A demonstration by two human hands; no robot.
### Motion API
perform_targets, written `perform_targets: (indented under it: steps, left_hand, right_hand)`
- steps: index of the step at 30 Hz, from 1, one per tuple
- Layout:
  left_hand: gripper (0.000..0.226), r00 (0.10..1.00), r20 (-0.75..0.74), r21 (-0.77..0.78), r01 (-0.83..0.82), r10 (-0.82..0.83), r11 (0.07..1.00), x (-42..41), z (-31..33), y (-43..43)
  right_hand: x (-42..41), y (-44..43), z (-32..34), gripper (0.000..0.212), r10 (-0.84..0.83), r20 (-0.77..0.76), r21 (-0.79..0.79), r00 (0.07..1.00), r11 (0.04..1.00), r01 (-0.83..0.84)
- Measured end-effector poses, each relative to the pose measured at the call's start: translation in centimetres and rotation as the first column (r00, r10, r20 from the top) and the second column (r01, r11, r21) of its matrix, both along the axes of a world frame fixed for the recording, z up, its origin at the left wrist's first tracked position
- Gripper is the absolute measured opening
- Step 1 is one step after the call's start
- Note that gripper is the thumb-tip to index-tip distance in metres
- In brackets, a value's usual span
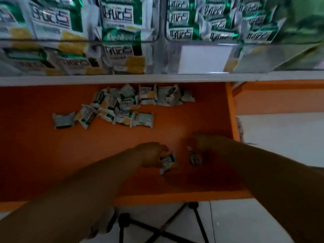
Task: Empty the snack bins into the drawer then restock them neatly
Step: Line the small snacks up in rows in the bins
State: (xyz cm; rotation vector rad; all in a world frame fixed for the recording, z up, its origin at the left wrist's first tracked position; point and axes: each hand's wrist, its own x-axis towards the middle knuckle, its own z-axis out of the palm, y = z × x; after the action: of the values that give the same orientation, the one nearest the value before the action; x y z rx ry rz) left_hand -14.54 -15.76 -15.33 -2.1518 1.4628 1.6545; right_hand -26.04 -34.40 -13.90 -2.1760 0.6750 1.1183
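We look down into the open orange drawer, which fills the middle of the view. On its floor, at the far side and a little left of centre, lies a loose pile of packets, green, white and yellow, some overlapping and some turned over. Both our arms reach in from the near side. The left hand is near the centre of the drawer, and its curled fingers grip the top of one snack packet, which rests on the drawer floor, tilted. The right hand is just to the right of it, close to the right wall of the drawer. A second packet lies directly under its fingers, but this area is dark and blurred, so we cannot tell if the hand holds the packet or only touches it. The two packets are near each other but apart. Above the drawer, past a white shelf edge, stand the clear snack bins, with many of the same packets inside. A white label is on the front of the right bin. On the pale floor tiles near us stands a black tripod.
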Motion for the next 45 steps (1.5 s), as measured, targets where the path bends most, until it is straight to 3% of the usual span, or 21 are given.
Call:
perform_targets:
  steps: [3, 8, 11, 14, 16, 18, 19, 20, 23, 24, 27, 29, 31, 35, 38, 43, 45]
  left_hand:
    - [0.080, 1.000, -0.019, 0.002, 0.001, -0.001, 1.000, -0.7, -3.2, -0.8]
    - [0.064, 0.998, 0.021, -0.042, 0.056, -0.055, 0.998, -1.5, -6.2, -1.3]
    - [0.049, 0.998, 0.017, -0.050, 0.062, -0.061, 0.997, -2.1, -7.0, -0.8]
    - [0.041, 0.999, 0.009, -0.039, 0.039, -0.039, 0.998, -1.5, -7.0, 0.3]
    - [0.033, 0.999, 0.003, -0.039, -0.032, 0.032, 0.999, 0.0, -6.8, 1.5]
    - [0.029, 0.986, -0.031, -0.041, -0.168, 0.166, 0.985, 2.1, -6.0, 3.0]
    - [0.030, 0.971, -0.031, -0.040, -0.237, 0.236, 0.971, 3.4, -5.5, 3.7]
    - [0.031, 0.955, -0.024, -0.039, -0.298, 0.297, 0.954, 4.7, -4.9, 4.5]
    - [0.041, 0.897, 0.041, -0.008, -0.441, 0.441, 0.898, 8.6, -4.3, 7.4]
    - [0.046, 0.862, 0.047, -0.001, -0.506, 0.505, 0.863, 9.6, -4.3, 8.2]
    - [0.065, 0.728, 0.009, 0.026, -0.685, 0.685, 0.728, 11.1, -4.0, 9.6]
    - [0.076, 0.671, -0.038, 0.072, -0.737, 0.740, 0.672, 10.9, -3.8, 9.6]
    - [0.075, 0.647, -0.089, 0.087, -0.753, 0.758, 0.653, 10.3, -3.7, 9.0]
    - [0.056, 0.707, -0.052, 0.098, -0.699, 0.705, 0.709, 9.3, -3.9, 8.3]
    - [0.053, 0.665, -0.054, 0.121, -0.736, 0.745, 0.666, 8.9, -3.1, 8.4]
    - [0.061, 0.425, -0.125, 0.096, -0.894, 0.896, 0.437, 8.5, -0.7, 8.1]
    - [0.068, 0.373, -0.159, 0.024, -0.924, 0.914, 0.382, 8.2, 1.2, 7.6]
  right_hand:
    - [-0.4, 1.5, -2.2, 0.055, 0.021, -0.130, -0.032, 0.991, 0.999, -0.025]
    - [-2.1, 2.0, -4.1, 0.044, 0.129, -0.037, -0.183, 0.991, 0.974, -0.134]
    - [-2.4, 2.4, -4.7, 0.033, -0.043, -0.057, -0.143, 0.997, 0.989, 0.035]
    - [-2.0, 2.8, -5.3, 0.035, -0.105, -0.087, -0.064, 0.991, 0.993, 0.099]
    - [-1.6, 3.4, -4.8, 0.039, -0.106, -0.046, -0.044, 0.993, 0.994, 0.104]
    - [-1.0, 3.6, -5.1, 0.025, -0.201, 0.020, -0.014, 0.979, 0.979, 0.201]
    - [-0.3, 3.8, -5.0, 0.018, -0.274, 0.060, 0.031, 0.960, 0.962, 0.272]
    - [0.8, 4.1, -4.9, 0.025, -0.322, 0.089, 0.071, 0.943, 0.946, 0.316]
    - [5.1, 5.2, -4.7, 0.025, -0.336, 0.191, 0.148, 0.922, 0.939, 0.312]
    - [6.8, 5.6, -4.9, 0.032, -0.320, 0.218, 0.157, 0.922, 0.944, 0.291]
    - [10.5, 6.5, -5.9, 0.078, -0.382, 0.200, 0.250, 0.902, 0.910, 0.330]
    - [11.7, 7.1, -6.8, 0.089, -0.390, 0.174, 0.279, 0.904, 0.900, 0.334]
    - [12.1, 7.8, -7.8, 0.084, -0.404, 0.199, 0.248, 0.893, 0.902, 0.352]
    - [11.5, 9.2, -8.4, 0.068, -0.378, 0.324, 0.113, 0.867, 0.926, 0.361]
    - [10.1, 9.4, -8.1, 0.044, -0.443, 0.314, 0.197, 0.840, 0.896, 0.399]
    - [8.5, 8.5, -4.7, 0.044, -0.661, 0.222, 0.364, 0.717, 0.738, 0.568]
    - [8.1, 7.9, -1.9, 0.048, -0.670, 0.189, 0.428, 0.718, 0.714, 0.554]
